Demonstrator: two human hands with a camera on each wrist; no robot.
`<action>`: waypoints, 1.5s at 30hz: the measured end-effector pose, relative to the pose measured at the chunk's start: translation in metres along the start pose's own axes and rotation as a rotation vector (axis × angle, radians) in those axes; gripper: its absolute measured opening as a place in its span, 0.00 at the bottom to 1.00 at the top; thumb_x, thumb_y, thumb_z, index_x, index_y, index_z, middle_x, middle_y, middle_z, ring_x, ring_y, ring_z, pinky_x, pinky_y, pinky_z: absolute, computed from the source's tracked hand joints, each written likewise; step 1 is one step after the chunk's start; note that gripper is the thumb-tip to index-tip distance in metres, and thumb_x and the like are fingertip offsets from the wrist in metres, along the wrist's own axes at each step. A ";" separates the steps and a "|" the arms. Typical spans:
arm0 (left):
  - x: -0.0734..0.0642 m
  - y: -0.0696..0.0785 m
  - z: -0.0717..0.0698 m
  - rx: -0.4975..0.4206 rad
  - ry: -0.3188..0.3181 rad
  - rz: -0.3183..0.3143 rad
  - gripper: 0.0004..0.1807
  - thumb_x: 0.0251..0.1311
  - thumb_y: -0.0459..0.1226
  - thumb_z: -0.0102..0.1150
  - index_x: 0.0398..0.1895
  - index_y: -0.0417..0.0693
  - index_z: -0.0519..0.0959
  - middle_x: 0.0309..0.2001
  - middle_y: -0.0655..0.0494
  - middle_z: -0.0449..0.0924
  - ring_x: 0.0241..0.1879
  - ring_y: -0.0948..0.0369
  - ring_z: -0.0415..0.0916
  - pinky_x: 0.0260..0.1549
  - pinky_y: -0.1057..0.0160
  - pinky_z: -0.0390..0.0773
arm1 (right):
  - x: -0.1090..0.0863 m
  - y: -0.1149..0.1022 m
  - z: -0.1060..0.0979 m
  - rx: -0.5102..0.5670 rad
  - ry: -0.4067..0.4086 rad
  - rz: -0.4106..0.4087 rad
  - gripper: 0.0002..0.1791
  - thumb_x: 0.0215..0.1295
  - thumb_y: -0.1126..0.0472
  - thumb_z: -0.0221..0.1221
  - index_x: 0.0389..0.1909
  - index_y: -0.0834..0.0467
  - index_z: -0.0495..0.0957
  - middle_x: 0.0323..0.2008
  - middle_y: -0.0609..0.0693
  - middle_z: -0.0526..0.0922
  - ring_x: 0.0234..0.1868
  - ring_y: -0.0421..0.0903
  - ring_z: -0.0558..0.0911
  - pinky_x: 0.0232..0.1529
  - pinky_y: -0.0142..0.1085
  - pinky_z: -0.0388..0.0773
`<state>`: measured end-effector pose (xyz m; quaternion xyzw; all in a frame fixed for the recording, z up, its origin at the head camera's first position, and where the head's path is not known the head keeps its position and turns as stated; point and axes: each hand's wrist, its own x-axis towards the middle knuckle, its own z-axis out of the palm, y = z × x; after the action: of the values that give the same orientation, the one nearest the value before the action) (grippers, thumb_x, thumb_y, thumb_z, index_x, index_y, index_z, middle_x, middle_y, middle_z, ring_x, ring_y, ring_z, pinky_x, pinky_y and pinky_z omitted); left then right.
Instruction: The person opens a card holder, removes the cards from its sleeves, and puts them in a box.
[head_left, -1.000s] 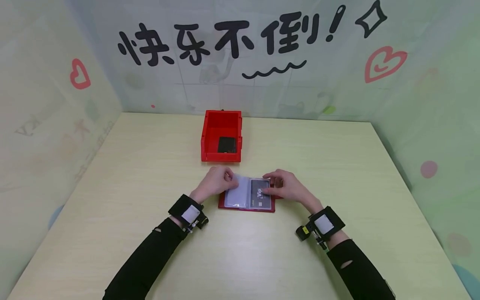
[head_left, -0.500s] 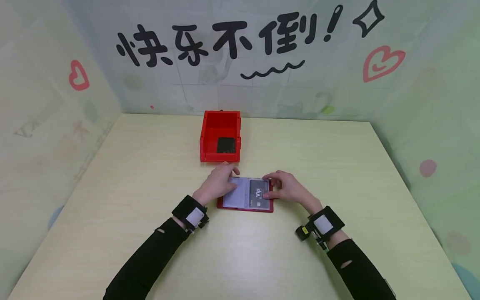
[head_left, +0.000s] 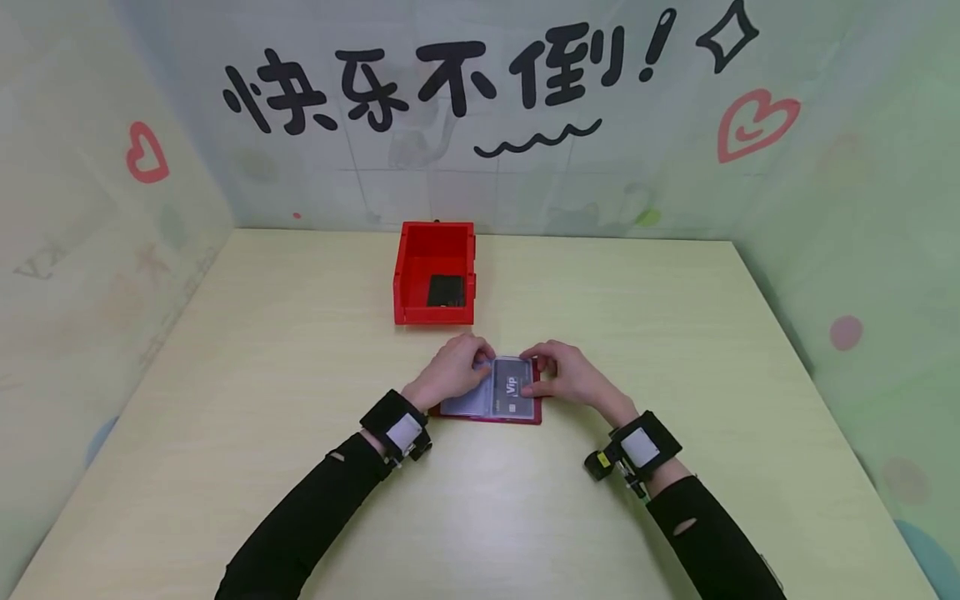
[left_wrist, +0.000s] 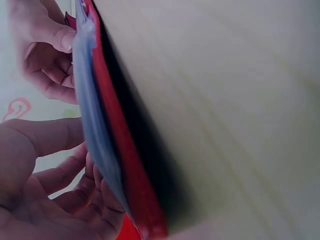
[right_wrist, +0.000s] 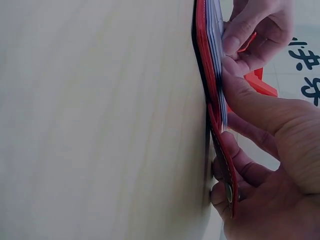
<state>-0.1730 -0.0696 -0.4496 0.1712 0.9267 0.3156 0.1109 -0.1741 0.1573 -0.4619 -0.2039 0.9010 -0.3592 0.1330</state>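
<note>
A red card holder (head_left: 536,414) lies spread on the table, its clear plastic sleeves (head_left: 468,404) facing up. A grey card marked "Vip" (head_left: 512,404) fills the right-hand sleeve. My right hand (head_left: 566,375) grips the holder's right side, thumb on the sleeve over the card; in the right wrist view its fingers curl at the snap flap (right_wrist: 225,167). My left hand (head_left: 453,368) reaches over the left sleeve to near the middle fold. In the left wrist view its thumb meets the sleeve edge while the other fingers bend loosely beside the far edge.
Beyond the holder stands a red bin (head_left: 405,287) with a flat black item (head_left: 446,291) inside. The pale wooden table (head_left: 637,292) ends at printed walls on the back and both sides.
My left hand let go of the raised left sleeve, spread its fingers on it, then moved right toward the fold. My right hand keeps its hold on the right side.
</note>
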 end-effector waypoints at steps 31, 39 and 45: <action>0.004 0.007 -0.012 -0.226 -0.117 -0.176 0.17 0.66 0.33 0.58 0.56 0.40 0.83 0.51 0.45 0.79 0.48 0.53 0.74 0.45 0.59 0.77 | -0.001 -0.003 0.000 -0.005 -0.005 -0.002 0.30 0.54 0.58 0.75 0.58 0.61 0.78 0.34 0.53 0.72 0.35 0.46 0.69 0.34 0.33 0.64; 0.007 0.006 -0.012 -0.242 -0.113 -0.185 0.15 0.66 0.36 0.59 0.52 0.40 0.85 0.47 0.46 0.84 0.40 0.55 0.75 0.34 0.65 0.71 | -0.001 -0.001 0.000 -0.010 0.008 -0.046 0.30 0.53 0.58 0.75 0.57 0.63 0.78 0.32 0.52 0.72 0.34 0.45 0.69 0.33 0.32 0.64; 0.009 0.008 -0.006 -0.149 -0.091 -0.161 0.15 0.68 0.43 0.60 0.38 0.40 0.89 0.31 0.48 0.85 0.30 0.57 0.72 0.26 0.67 0.63 | -0.001 0.001 0.001 -0.019 0.014 -0.046 0.30 0.53 0.59 0.75 0.56 0.62 0.79 0.32 0.52 0.72 0.33 0.45 0.69 0.33 0.32 0.65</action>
<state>-0.1814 -0.0635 -0.4413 0.1014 0.9055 0.3655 0.1901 -0.1733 0.1576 -0.4636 -0.2233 0.9003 -0.3551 0.1165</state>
